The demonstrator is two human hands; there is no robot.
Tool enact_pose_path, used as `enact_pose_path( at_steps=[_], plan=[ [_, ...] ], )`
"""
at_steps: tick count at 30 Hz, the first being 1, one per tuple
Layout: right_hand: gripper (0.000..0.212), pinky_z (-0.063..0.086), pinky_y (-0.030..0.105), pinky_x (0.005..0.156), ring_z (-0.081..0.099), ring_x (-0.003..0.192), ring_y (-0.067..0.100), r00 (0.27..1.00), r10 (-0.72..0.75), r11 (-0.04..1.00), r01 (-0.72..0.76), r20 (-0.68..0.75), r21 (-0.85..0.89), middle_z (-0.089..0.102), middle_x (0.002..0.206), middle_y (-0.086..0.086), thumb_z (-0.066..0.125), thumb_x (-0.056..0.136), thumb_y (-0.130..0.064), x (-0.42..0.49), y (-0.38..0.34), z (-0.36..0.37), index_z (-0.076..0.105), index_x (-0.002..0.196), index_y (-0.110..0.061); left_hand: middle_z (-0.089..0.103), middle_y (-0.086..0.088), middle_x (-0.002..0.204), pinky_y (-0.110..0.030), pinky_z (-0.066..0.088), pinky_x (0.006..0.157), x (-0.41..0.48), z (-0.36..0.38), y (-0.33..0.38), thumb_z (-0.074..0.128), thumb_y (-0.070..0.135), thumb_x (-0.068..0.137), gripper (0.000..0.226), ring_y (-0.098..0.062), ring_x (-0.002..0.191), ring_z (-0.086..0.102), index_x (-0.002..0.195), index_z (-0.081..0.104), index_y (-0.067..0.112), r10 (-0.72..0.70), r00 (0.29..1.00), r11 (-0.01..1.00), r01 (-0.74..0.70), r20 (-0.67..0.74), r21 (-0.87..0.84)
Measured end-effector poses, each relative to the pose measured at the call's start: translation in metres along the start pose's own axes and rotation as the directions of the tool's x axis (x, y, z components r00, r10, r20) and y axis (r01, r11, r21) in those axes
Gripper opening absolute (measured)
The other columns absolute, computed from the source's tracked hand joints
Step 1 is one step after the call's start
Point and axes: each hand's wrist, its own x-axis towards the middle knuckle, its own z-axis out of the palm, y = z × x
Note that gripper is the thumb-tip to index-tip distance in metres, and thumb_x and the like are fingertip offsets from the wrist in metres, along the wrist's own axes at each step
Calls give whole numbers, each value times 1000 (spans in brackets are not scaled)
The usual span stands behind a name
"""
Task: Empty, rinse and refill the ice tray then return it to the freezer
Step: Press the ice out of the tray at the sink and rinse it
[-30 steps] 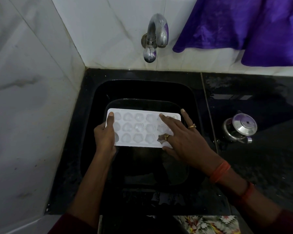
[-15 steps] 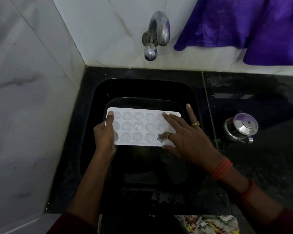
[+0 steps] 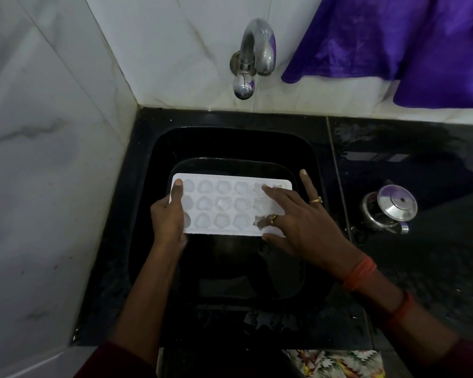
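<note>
A white ice tray (image 3: 224, 205) with several shaped cells lies level over the black sink (image 3: 230, 143). Pale ice shows in its cells. My left hand (image 3: 168, 216) grips the tray's left end, thumb lying on top and fingers curled underneath. My right hand (image 3: 298, 222) rests flat on the tray's right end with straight, spread fingers touching the cells; it wears two rings. A chrome tap (image 3: 253, 55) juts from the wall above the sink, and no water runs from it.
White marble walls close in the left and back. A black counter (image 3: 421, 268) runs to the right, wet near the wall, with a small steel pot (image 3: 388, 211) and lid on it. Purple cloth (image 3: 393, 45) hangs at upper right. Patterned fabric (image 3: 336, 362) shows at the bottom.
My right hand's fingers have spread a little wider across the tray's right end. The tray and my left hand have stayed in place.
</note>
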Motion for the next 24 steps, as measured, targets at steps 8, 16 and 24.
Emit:
enact_pose_path(
  at_steps=[8,16,24],
  plan=[
    [35,-6,61,120,59,121,13,980,94,994,-81,-173,79,57,140,-3,52,91,-61,3,3,5,70,107,-36,71,9,62,-27,60,55,0,1,-1,66,44,94,36,-9,59,70,76,64,13,-21,1000,1000,21,-10,-12],
    [29,-10,59,120,57,126,19,984,107,994,-106,-142,14,56,142,2,63,88,-46,18,-2,3,73,108,-28,68,15,54,-19,52,43,-5,3,1,65,41,96,35,-2,50,67,74,62,13,8,1000,1000,-8,2,-14],
    [23,-6,61,120,58,124,21,984,60,998,-65,-166,-26,57,141,5,65,87,-41,21,1,11,79,97,-27,69,10,60,-22,54,46,-4,1,2,66,44,94,36,-6,55,69,74,64,14,-14,1000,1000,14,1,-23]
  ],
)
